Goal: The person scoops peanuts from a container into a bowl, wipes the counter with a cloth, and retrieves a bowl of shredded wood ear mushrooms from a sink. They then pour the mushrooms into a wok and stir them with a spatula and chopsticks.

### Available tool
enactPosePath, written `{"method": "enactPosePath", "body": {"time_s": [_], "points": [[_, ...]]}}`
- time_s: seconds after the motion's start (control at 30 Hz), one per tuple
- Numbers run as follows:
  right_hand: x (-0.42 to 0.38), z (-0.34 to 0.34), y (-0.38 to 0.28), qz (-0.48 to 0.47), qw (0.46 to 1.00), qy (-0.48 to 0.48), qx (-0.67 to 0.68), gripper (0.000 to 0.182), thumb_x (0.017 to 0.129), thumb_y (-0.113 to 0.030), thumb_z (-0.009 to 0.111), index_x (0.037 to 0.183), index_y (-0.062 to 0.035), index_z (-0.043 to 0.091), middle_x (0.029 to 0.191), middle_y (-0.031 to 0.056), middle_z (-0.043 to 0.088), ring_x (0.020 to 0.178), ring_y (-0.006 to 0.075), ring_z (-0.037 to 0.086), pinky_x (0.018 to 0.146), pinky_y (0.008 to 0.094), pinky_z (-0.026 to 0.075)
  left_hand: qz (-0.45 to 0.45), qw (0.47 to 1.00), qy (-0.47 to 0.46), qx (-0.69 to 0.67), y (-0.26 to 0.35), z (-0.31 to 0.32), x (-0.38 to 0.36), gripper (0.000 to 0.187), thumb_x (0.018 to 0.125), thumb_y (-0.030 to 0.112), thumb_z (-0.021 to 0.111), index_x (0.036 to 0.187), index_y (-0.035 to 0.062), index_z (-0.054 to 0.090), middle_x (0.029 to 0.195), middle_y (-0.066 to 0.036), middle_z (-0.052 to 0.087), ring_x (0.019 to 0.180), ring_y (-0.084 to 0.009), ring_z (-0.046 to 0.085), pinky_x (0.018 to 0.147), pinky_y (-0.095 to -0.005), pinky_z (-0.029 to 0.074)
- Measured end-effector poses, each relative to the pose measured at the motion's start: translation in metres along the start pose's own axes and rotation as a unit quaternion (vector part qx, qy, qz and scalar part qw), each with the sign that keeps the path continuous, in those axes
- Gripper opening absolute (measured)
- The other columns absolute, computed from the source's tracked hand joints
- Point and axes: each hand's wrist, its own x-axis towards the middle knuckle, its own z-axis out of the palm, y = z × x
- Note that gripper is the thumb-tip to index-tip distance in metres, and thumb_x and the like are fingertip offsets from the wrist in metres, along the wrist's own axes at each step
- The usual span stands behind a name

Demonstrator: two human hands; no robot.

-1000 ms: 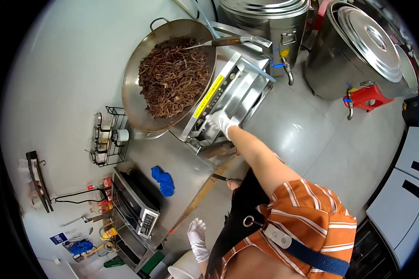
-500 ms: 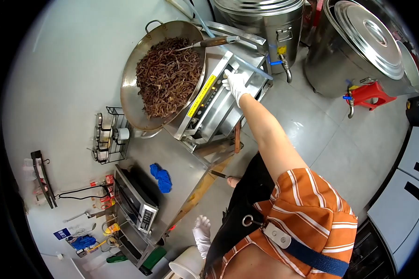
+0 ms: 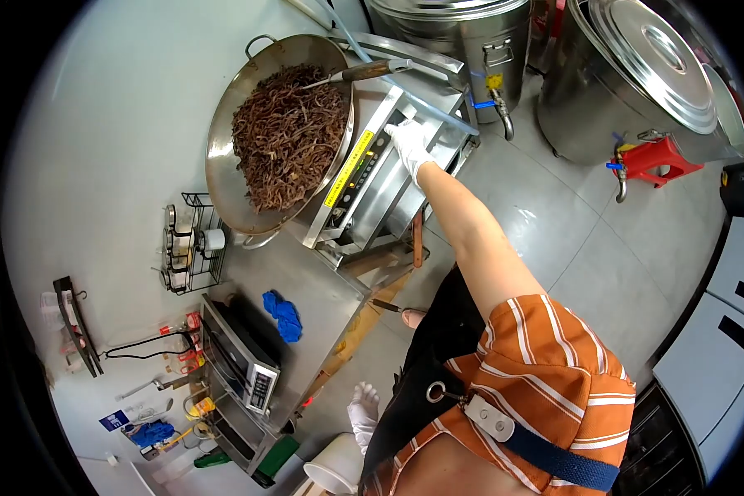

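My right hand [image 3: 409, 145], in a white glove, is at the upper end of the control panel [image 3: 357, 172] on a steel cooker front. Its fingers are bent together against the panel; what lies under them is hidden. A yellow label strip [image 3: 348, 169] runs along that front. Beside it a large wok [image 3: 227, 186] holds a heap of dark brown, shredded strips [image 3: 289, 140]. A wooden-handled utensil [image 3: 368, 71] leans in the heap with its far end buried. My left hand [image 3: 363, 411], also white-gloved, hangs low beside the dark apron, fingers apart and holding nothing.
Two big steel pots with taps stand at the upper right, one near a red stool [image 3: 661, 161]. A steel counter [image 3: 306, 273] bears a blue cloth-like item [image 3: 283, 316] and a microwave-like appliance [image 3: 244, 360]. A white bucket [image 3: 335, 467] stands below my left hand.
My right hand has shifted slightly along the panel's upper end, its fingers now more bent over it. The view has moved a little. My left hand hangs as before.
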Motion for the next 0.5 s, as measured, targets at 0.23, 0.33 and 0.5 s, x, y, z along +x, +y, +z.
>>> {"method": "enactPosePath", "body": {"time_s": [0.23,0.33,0.5], "points": [[-0.015,-0.008,-0.009,-0.021,0.999,-0.006,0.048,0.035,0.070,-0.026,0.073,0.094,-0.0027,0.064,0.092,0.0159,0.067,0.088,0.0289,0.064,0.079,0.0358,0.049,0.002,0.999,0.021,0.031,0.005,0.011,-0.005,0.030,0.091,0.033,0.057,0.106,0.0073,0.054,0.088,-0.003,0.057,0.076,-0.0158,0.053,0.066,-0.0275,0.043],[-0.009,-0.005,-0.006,-0.008,1.000,0.005,0.025,0.035,0.070,-0.025,0.073,0.095,-0.0032,0.064,0.094,0.0158,0.067,0.090,0.0288,0.064,0.080,0.0354,0.049,0.007,0.999,-0.015,0.031,0.004,0.007,0.000,0.030,0.092,0.033,0.056,0.107,0.0071,0.055,0.088,-0.003,0.058,0.077,-0.0164,0.053,0.067,-0.0279,0.043],[-0.002,0.001,0.000,-0.011,0.999,-0.008,0.035,0.041,0.069,-0.024,0.074,0.101,-0.0008,0.063,0.100,0.0165,0.066,0.094,0.0290,0.063,0.083,0.0349,0.048,0.003,0.999,0.026,0.042,0.003,0.010,0.003,0.031,0.092,0.034,0.055,0.108,0.0068,0.055,0.090,-0.004,0.059,0.077,-0.0168,0.054,0.067,-0.0286,0.044]]}}
